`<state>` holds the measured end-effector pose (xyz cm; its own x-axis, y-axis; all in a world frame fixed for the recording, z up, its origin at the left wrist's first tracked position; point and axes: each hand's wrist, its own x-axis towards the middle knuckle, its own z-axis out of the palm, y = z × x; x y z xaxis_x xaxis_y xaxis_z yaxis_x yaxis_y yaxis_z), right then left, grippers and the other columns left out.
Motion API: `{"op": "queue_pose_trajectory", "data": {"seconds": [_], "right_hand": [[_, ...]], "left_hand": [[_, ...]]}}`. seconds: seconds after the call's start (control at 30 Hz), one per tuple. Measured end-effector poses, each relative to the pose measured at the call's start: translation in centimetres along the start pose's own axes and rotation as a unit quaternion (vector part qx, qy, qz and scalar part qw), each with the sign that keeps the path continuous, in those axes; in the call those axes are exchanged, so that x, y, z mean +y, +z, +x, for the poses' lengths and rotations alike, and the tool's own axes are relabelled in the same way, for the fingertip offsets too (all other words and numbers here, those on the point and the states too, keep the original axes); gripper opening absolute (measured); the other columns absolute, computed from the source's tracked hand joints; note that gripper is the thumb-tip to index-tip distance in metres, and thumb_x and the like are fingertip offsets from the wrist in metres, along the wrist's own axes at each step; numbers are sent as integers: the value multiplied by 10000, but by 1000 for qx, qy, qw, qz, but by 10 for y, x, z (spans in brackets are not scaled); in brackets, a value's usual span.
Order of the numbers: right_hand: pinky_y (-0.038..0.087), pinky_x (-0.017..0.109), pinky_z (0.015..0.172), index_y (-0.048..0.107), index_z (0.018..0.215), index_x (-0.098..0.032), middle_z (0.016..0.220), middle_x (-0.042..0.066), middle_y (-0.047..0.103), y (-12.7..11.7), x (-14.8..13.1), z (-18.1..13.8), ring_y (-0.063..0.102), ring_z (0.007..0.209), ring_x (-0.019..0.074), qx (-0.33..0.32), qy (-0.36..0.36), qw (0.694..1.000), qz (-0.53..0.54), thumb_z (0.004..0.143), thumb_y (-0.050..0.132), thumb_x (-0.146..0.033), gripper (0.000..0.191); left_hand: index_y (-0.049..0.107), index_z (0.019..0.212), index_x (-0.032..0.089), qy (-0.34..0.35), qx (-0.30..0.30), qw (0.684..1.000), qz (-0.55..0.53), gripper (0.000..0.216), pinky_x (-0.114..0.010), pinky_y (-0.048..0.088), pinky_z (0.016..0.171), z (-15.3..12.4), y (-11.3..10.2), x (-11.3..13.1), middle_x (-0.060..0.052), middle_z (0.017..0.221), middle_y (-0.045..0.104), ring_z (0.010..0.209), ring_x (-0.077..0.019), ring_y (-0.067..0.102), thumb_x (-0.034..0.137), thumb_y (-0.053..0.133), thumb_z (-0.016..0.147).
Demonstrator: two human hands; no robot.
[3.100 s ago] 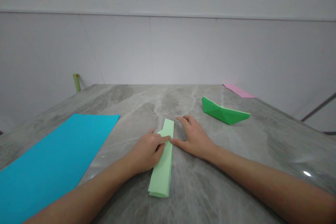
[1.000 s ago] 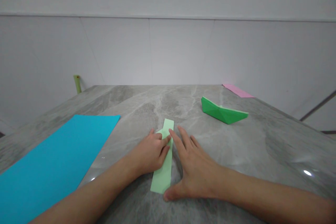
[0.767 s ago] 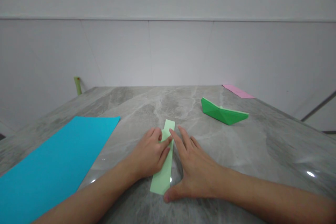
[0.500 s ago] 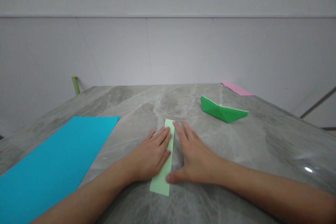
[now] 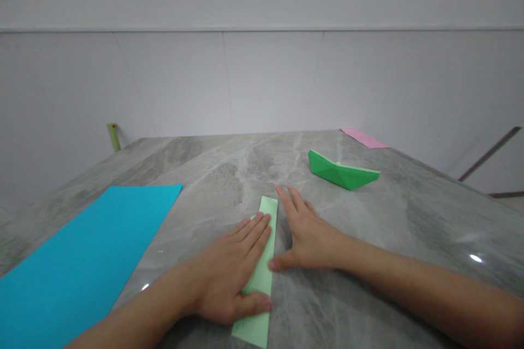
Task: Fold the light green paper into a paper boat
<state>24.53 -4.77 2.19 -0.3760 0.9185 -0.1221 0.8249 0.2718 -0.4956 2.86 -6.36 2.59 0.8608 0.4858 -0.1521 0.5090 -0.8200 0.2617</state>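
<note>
A narrow folded strip of pale green paper (image 5: 264, 272) lies lengthwise in front of me on the marbled table. My left hand (image 5: 231, 272) rests flat on it, fingers stretched toward its far end and thumb across its near part, covering much of its left side. Along the strip's right edge is my right hand (image 5: 309, 234), open, its fingers apart and its thumb tip at the paper's edge. Beyond it, to the right, sits a green folded paper boat (image 5: 344, 170).
A large blue sheet (image 5: 85, 251) covers the table's left side. At the far right corner lies a pink sheet (image 5: 364, 138). A green tube-like object (image 5: 113, 137) stands past the far left edge. A pale wall (image 5: 262, 82) rises behind the grey table (image 5: 221, 169).
The pale green strip has shifted nearer to me. My left hand has moved nearer too and its thumb has spread out. The right thumb has slid farther up along the strip's edge.
</note>
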Motion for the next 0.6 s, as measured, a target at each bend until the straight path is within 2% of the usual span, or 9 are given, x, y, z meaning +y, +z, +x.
{"op": "queue_pose_trajectory", "data": {"seconds": [0.13,0.27,0.37,0.47,0.6], "right_hand": [[66,570,1106,-176,1467,-158,1522,242,-163,-4,5,9,-146,1393,386,-1,22,1000,14,455,770,-633,1464],[103,553,1105,-161,1472,-183,1529,234,-138,-4,13,18,-88,1404,390,22,27,999,21,463,784,-595,1442],[91,547,1106,-126,1480,-160,1534,248,-37,-4,20,25,-36,1416,365,51,38,998,14,540,755,-566,1351],[80,553,1101,-78,1485,-114,1518,283,61,-6,26,33,11,1421,353,66,65,996,5,557,746,-554,1317],[78,576,1088,-6,1490,-127,1505,267,157,-7,36,47,90,1411,365,108,94,990,-1,590,733,-525,1231]], "left_hand": [[45,1483,77,1,-6,1000,-28,1030,-484,110,1151,2,-4,0,-191,1524,-69,1412,-334,-29,733,410,778],[70,1482,71,5,-7,999,-32,1060,-484,97,1152,3,-3,-3,-197,1521,-73,1410,-337,-28,754,426,754],[50,1484,87,9,6,1000,-29,1056,-494,115,1148,2,-1,-4,-194,1522,-73,1409,-339,-22,742,444,756],[31,1487,110,27,25,999,-36,1038,-512,122,1145,0,0,-5,-188,1527,-45,1406,-347,0,721,460,767],[58,1490,129,33,28,998,-44,1017,-544,104,1138,-1,-2,-3,-185,1528,-34,1399,-367,-2,702,488,767]]}}
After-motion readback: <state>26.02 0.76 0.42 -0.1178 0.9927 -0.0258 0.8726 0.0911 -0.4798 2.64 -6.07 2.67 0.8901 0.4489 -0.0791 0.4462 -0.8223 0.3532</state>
